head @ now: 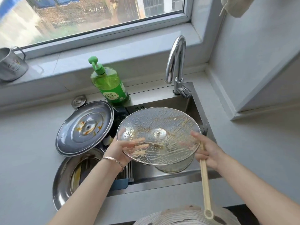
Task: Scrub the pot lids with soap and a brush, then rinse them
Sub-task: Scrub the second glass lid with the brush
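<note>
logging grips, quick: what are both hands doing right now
Left hand: holds the glass lid at its rim, thumb on top, fingers beneath.
Right hand: grips the brush handle, fingertips at the lid's rim.

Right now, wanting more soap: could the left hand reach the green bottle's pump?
Probably not freely: the left hand holds the glass lid, and the right hand grips the brush. The pump itself stands uncovered.
</note>
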Action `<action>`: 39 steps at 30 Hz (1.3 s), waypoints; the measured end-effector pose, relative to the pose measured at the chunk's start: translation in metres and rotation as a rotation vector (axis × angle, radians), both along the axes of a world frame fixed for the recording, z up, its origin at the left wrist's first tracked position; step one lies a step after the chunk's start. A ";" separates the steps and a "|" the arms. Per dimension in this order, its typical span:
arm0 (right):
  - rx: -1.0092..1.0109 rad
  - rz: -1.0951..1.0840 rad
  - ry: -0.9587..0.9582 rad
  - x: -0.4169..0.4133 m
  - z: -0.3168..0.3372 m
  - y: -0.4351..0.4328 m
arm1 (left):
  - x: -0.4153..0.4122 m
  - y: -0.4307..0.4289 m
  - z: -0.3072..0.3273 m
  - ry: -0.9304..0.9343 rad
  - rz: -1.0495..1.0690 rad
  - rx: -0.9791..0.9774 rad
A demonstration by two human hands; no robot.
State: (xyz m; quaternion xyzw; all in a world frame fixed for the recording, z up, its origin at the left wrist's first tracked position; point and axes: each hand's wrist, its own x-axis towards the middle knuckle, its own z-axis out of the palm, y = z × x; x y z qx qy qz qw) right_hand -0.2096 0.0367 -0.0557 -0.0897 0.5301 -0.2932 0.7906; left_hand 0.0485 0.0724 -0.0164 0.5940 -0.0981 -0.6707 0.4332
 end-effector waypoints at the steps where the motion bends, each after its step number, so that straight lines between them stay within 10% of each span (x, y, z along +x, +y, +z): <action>1: -0.013 -0.024 -0.036 0.000 0.008 -0.007 | -0.005 0.000 -0.002 0.025 0.002 0.006; 5: -0.113 -0.051 0.120 0.000 0.029 -0.026 | -0.018 -0.002 -0.011 0.045 0.049 -0.003; 9: -0.199 -0.065 0.288 0.003 0.032 -0.033 | -0.027 0.003 -0.025 -0.869 -0.394 -0.154; 14: -0.250 -0.092 0.457 0.016 0.036 -0.038 | -0.071 0.011 -0.025 -1.190 -1.087 -0.605; 19: -0.330 -0.049 0.522 0.026 0.051 -0.030 | -0.086 -0.007 -0.039 -1.448 -0.611 -0.954; 22: -0.452 0.007 0.459 0.031 0.070 -0.027 | -0.079 -0.009 -0.036 -1.363 -0.455 -1.034; 28: -0.570 0.219 0.572 0.036 0.061 -0.029 | -0.068 -0.015 0.003 -0.579 -0.150 -0.408; 36: -1.215 0.624 0.882 0.061 0.065 0.010 | -0.061 -0.008 0.025 -0.427 -0.081 -0.319; 39: -0.937 0.351 0.874 0.051 0.066 -0.026 | -0.058 -0.006 0.031 -0.409 -0.103 -0.323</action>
